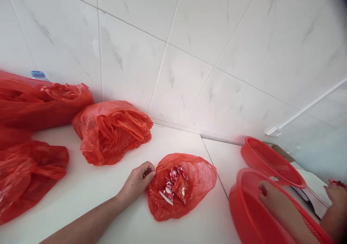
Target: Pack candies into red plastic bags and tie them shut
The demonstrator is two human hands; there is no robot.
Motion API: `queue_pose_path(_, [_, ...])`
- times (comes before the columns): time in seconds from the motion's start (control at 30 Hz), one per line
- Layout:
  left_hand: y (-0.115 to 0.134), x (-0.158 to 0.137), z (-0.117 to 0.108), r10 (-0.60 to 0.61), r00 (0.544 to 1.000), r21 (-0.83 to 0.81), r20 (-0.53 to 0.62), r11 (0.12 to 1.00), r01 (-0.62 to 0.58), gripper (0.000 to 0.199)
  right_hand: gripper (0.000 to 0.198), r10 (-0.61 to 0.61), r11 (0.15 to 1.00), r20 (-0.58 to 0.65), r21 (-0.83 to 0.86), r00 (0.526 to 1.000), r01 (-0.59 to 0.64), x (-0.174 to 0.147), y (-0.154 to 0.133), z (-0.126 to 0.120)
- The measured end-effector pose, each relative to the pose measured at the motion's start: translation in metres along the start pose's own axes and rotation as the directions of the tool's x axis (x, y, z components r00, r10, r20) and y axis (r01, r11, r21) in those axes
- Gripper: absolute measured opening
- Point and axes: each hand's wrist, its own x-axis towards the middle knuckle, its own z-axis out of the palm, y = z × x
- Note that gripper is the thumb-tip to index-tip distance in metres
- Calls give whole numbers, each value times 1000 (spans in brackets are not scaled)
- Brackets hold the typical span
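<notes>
My left hand (141, 178) pinches the left rim of a thin red plastic bag (200, 171), which lies spread open on the white table. Inside the bag sit several small red packets (169, 187), wrapped like sweets, some with white print; one has a shiny orange-red wrapper (183, 190). My right hand (268, 197) is over a red mesh basket (248, 218) at the lower right. It looks closed, with a small dark red thing (262, 190) showing at the fingers; its kind is blurred.
Crumpled red plastic bags (116, 132) lie at the left, with a blue-capped bottle (38, 74) behind them. A second red basket (273, 161) stands by the tiled wall (189, 56). Another person's hand (336, 195) with something red shows at the right edge.
</notes>
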Motion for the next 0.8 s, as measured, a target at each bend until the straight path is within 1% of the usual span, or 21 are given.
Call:
queue_pose_path(0.07, [1, 0, 0, 9, 1000, 6, -8, 1000, -9, 15, 2, 62, 997, 25, -49, 998, -60, -1, -15, -5])
queue_pose_path(0.1, [1, 0, 0, 13, 1000, 11, -11, 1000, -13, 14, 10, 82, 995, 29, -66, 996, -80, -6, -27, -8])
queue_pose_path(0.13, [1, 0, 0, 17, 1000, 16, -13, 1000, -17, 14, 17, 75, 995, 38, -64, 996, -73, -12, -41, -9])
queue_pose_path(0.2, [1, 0, 0, 26, 1000, 30, -14, 999, -25, 15, 22, -29, 999, 68, -43, 997, 32, -30, -76, -6])
queue_pose_path(0.27, [0, 0, 0, 38, 999, 50, -15, 998, -38, 16, 19, -147, 989, 117, 26, 982, 145, -48, -113, 8])
queue_pose_path(0.33, [-2, 0, 0, 56, 998, 78, -14, 996, -54, 16, 14, -278, 957, 187, 135, 942, 256, -60, -147, 31])
queue_pose_path(0.37, [-3, 0, 0, 66, 998, 94, -15, 993, -64, 16, 13, -332, 937, 200, 180, 922, 299, -63, -161, 44])
queue_pose_path(0.4, [-4, 0, 0, 78, 997, 113, -17, 991, -76, 17, 13, -378, 917, 208, 219, 902, 334, -64, -173, 55])
queue_pose_path(0.47, [-4, -2, -1, 113, 993, 158, -35, 982, -106, 14, 16, -434, 887, 196, 267, 879, 378, -62, -189, 75])
queue_pose_path(0.53, [-1, -5, -4, 175, 983, 209, -58, 965, -159, 11, 22, -437, 880, 155, 277, 886, 386, -56, -194, 88])
queue_pose_path(0.6, [6, -9, -7, 257, 965, 251, -42, 938, -239, 18, 28, -381, 903, 93, 253, 920, 348, -50, -188, 94])
queue_pose_path(0.63, [10, -11, -9, 316, 949, 289, -3, 909, -302, 23, 30, -330, 923, 57, 229, 942, 310, -46, -182, 95])
queue_pose_path(0.67, [14, -14, -10, 379, 923, 338, 63, 862, -377, 26, 32, -274, 943, 17, 200, 961, 266, -42, -176, 96])
queue_pose_path(0.73, [19, -18, -12, 466, 853, 461, 235, 719, -520, 34, 40, -175, 974, -56, 137, 983, 181, -35, -161, 98])
queue_pose_path(0.77, [20, -20, -13, 473, 823, 521, 315, 638, -567, 41, 45, -139, 983, -85, 107, 987, 148, -32, -154, 99])
queue_pose_path(0.8, [20, -22, -13, 456, 808, 573, 373, 571, -588, 47, 50, -114, 989, -105, 81, 988, 123, -29, -148, 101])
